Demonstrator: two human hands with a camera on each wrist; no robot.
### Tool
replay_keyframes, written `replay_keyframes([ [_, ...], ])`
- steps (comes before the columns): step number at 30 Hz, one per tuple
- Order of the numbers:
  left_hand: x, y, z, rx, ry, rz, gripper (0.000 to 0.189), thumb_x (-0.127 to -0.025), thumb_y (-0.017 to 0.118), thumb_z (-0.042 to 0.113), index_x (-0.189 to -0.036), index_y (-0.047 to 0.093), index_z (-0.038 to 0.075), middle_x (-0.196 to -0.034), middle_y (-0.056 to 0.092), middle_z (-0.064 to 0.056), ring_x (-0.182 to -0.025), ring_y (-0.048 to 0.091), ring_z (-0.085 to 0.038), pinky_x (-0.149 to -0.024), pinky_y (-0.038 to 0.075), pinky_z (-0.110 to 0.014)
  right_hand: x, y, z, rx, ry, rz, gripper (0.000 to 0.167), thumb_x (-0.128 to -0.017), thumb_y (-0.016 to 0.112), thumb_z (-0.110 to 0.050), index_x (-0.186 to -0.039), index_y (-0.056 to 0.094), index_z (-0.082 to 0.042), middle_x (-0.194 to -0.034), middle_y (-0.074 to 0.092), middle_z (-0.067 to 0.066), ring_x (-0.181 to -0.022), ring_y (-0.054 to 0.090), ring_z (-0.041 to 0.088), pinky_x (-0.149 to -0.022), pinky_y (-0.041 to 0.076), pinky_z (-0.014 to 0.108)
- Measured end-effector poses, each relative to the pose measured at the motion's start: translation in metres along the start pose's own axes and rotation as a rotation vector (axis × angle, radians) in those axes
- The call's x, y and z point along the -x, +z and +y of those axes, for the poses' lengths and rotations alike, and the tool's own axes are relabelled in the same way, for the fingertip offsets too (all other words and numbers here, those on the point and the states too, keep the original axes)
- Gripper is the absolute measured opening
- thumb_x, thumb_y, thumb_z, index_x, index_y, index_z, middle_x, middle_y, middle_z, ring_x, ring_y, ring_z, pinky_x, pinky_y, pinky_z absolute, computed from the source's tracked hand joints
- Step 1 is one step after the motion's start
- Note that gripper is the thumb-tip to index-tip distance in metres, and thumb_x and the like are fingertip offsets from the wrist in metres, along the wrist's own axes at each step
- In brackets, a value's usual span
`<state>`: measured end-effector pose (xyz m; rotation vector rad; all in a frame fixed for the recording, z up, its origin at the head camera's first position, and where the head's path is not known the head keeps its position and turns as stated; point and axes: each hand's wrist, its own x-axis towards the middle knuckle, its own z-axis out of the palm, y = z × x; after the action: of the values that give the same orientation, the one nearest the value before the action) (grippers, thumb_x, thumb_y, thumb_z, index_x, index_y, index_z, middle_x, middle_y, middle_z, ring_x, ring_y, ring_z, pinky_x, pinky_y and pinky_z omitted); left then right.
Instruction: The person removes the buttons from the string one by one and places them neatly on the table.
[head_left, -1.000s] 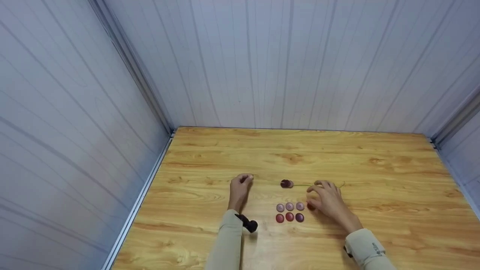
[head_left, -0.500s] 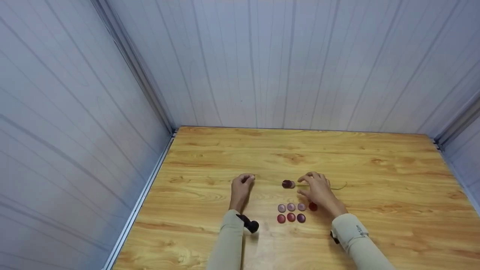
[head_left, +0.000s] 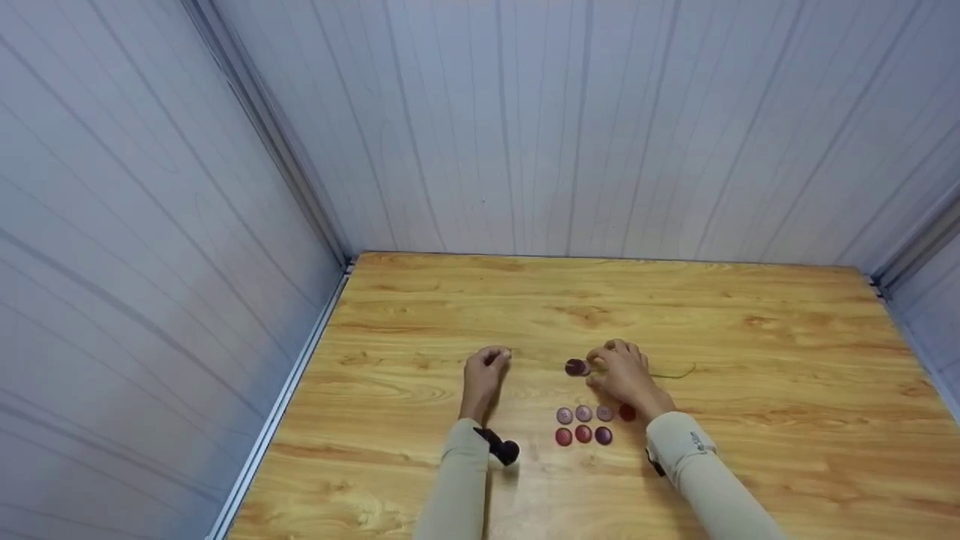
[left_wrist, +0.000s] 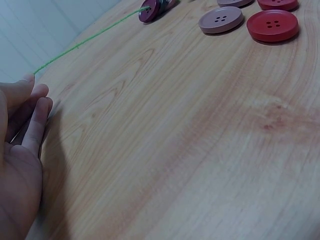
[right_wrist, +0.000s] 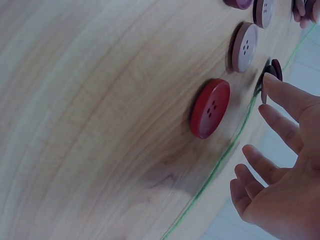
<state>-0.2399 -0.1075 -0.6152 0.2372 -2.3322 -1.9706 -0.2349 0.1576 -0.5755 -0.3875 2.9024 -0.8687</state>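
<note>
In the head view, my left hand (head_left: 484,379) sits left of the buttons, its thumb and fingers pinching the end of a green string (left_wrist: 77,46). The string runs right through a dark maroon button (head_left: 575,367) and a dusty pink button (head_left: 586,368), with other dark button edges beside them in the right wrist view. My right hand (head_left: 624,373) is at the right side of this threaded stack. Its thumb and index fingertip hold the pink button by its edges; the other fingers are spread. Past this hand, the string's tail (right_wrist: 205,185) trails over the table.
In front of the string lie two short rows of loose buttons: several pink ones (head_left: 583,413) with a red button (right_wrist: 211,108) at the right end, and red ones (head_left: 563,436) with a dark purple one (head_left: 604,436). Pale panel walls (head_left: 525,150) border the wooden table (head_left: 420,315).
My right hand has moved left along the string from near the loose red button to the threaded buttons, uncovering that red button. My left hand has stayed in place.
</note>
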Motion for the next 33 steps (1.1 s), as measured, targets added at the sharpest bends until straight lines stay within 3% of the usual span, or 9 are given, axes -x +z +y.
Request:
replay_keyframes([
  [5, -0.002, 0.000, -0.001, -0.017, 0.017, 0.009, 0.016, -0.092, 0.065, 0.018, -0.096, 0.071, 0.003, -0.093, 0.069, -0.008, -0.084, 0.060, -0.014, -0.077, 0.050, -0.028, -0.005, 0.004, -0.001, 0.013, -0.002, -0.009, 0.034, -0.081, 0.075, -0.024, -0.112, 0.066, -0.013, -0.130, 0.048, 0.021, -0.122, 0.036, 0.044, -0.097, 0.026, 0.060],
  [13, 0.001, 0.000, 0.005, 0.001, 0.014, 0.007, 0.017, -0.092, 0.065, 0.017, -0.096, 0.071, 0.001, -0.094, 0.069, -0.013, -0.085, 0.061, -0.020, -0.075, 0.049, -0.028, -0.007, 0.008, -0.002, 0.069, -0.089, 0.059, 0.026, -0.081, 0.076, -0.024, -0.103, 0.066, -0.012, -0.123, 0.051, 0.020, -0.117, 0.040, 0.043, -0.091, 0.030, 0.058],
  [16, -0.001, 0.001, -0.001, -0.004, 0.003, 0.011, 0.017, -0.091, 0.065, 0.018, -0.096, 0.071, 0.004, -0.093, 0.069, -0.011, -0.084, 0.060, -0.016, -0.075, 0.049, -0.027, -0.007, 0.009, -0.002, 0.084, -0.106, 0.075, 0.023, -0.082, 0.075, -0.024, -0.099, 0.066, -0.011, -0.121, 0.053, 0.019, -0.116, 0.041, 0.043, -0.091, 0.031, 0.057],
  [28, -0.001, 0.001, 0.000, 0.011, -0.015, 0.005, 0.016, -0.092, 0.064, 0.017, -0.096, 0.070, 0.003, -0.092, 0.068, -0.009, -0.082, 0.059, -0.014, -0.075, 0.050, -0.027, -0.002, 0.004, 0.008, 0.093, -0.101, 0.097, 0.021, -0.084, 0.074, -0.023, -0.099, 0.068, -0.009, -0.121, 0.054, 0.022, -0.116, 0.042, 0.044, -0.091, 0.032, 0.057],
  [33, 0.001, -0.001, 0.001, -0.029, -0.015, 0.003, 0.018, -0.093, 0.063, 0.021, -0.099, 0.071, 0.005, -0.094, 0.069, -0.006, -0.085, 0.061, -0.013, -0.078, 0.050, -0.028, 0.000, 0.000, 0.013, 0.074, -0.053, 0.078, 0.022, -0.087, 0.071, -0.028, -0.100, 0.068, -0.011, -0.125, 0.053, 0.021, -0.119, 0.041, 0.043, -0.095, 0.030, 0.057],
])
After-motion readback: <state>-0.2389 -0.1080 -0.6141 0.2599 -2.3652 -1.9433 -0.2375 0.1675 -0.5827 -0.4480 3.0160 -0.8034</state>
